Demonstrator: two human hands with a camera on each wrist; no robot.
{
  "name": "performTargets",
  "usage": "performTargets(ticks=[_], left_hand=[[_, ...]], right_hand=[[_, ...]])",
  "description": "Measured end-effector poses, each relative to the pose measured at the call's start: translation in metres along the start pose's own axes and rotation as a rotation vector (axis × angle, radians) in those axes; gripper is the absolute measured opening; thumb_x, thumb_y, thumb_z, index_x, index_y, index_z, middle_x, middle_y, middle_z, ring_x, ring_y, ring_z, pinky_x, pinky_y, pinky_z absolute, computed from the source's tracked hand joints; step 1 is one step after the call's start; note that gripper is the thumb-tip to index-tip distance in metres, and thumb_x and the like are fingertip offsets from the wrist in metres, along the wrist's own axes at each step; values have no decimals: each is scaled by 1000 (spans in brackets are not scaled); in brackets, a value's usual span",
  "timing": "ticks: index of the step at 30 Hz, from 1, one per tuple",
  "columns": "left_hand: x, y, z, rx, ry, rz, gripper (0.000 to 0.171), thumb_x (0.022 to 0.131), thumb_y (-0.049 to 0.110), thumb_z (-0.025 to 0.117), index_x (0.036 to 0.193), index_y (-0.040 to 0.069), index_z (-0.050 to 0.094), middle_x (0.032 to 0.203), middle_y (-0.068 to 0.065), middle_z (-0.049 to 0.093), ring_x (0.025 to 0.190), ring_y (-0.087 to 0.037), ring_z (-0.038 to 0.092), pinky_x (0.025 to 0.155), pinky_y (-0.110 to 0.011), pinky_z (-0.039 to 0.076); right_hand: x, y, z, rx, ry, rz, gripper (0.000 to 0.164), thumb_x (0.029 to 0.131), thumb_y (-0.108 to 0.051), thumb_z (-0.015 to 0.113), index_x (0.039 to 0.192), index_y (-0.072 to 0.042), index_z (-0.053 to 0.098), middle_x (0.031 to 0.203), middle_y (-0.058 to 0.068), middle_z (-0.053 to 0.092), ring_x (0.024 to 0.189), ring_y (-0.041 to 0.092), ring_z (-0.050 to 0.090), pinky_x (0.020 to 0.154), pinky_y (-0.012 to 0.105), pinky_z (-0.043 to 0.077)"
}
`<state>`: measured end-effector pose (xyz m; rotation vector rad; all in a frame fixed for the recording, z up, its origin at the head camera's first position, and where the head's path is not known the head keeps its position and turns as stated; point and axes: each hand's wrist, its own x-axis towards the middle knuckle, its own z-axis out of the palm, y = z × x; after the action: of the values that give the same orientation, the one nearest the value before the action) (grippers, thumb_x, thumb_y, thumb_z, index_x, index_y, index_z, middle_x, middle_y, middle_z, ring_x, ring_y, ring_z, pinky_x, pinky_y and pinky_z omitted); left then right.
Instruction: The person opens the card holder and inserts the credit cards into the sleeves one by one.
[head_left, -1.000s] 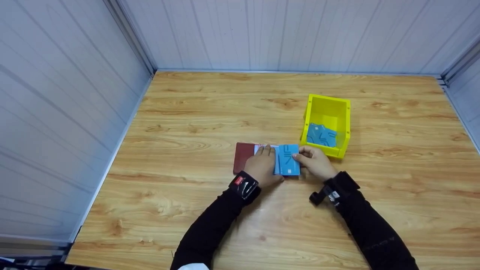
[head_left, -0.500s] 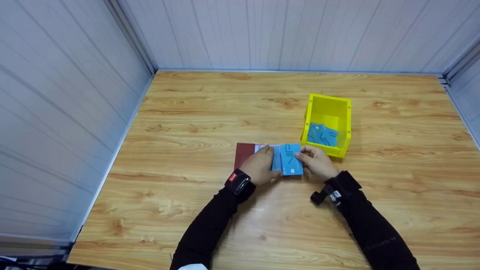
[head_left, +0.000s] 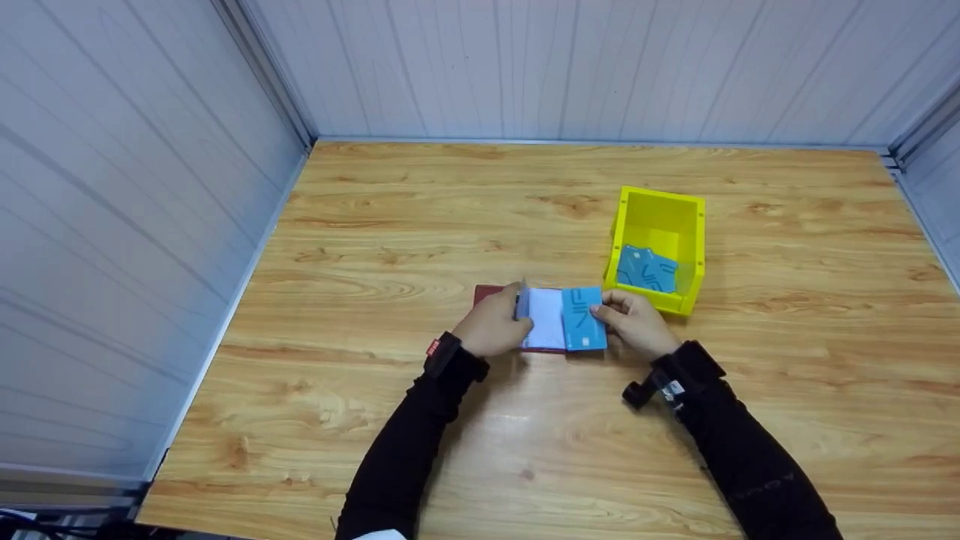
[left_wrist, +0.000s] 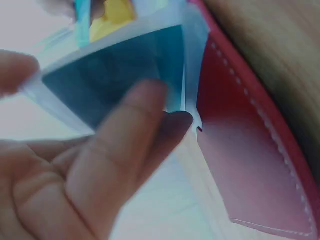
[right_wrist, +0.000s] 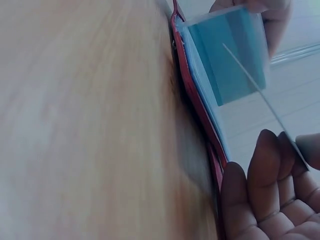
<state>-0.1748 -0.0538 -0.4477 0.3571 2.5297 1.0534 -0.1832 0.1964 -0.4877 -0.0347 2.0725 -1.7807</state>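
My right hand [head_left: 636,324] pinches a blue card [head_left: 582,330] by its right edge. The card is just left of that hand, nearer to it than to my left hand [head_left: 489,325], and its long side points away from me. My left hand pinches a clear page [left_wrist: 112,67] that stands up from the red holder [left_wrist: 250,145]. Between that page and the card is a white page [head_left: 546,319].

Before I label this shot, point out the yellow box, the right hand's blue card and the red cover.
Yellow box [head_left: 661,215], head view: back inner wall.
Blue card [head_left: 583,322], head view: printed face.
Red cover [left_wrist: 245,145], left wrist view: stitched flap.
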Motion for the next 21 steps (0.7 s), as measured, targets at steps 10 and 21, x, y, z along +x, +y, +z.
performTargets(ticks=[10, 21], left_hand=[[8, -27, -15, -187, 93, -19, 44, 90, 14, 58, 127, -8, 55, 113, -16, 64, 104, -25, 60, 93, -37, 50], [11, -40, -21, -265, 87, -71, 40, 89, 8, 61, 125, -8, 58, 84, -3, 57, 71, -12, 52, 63, -23, 46]], right_hand=[[0, 1, 0, -34, 4, -5, 9, 99, -10, 55, 102, -1, 56, 85, -6, 63, 77, 2, 62, 72, 18, 54], [0, -10, -2, -108, -28, 45, 23, 99, -12, 54, 114, 5, 56, 94, -1, 68, 80, 6, 66, 73, 24, 58]])
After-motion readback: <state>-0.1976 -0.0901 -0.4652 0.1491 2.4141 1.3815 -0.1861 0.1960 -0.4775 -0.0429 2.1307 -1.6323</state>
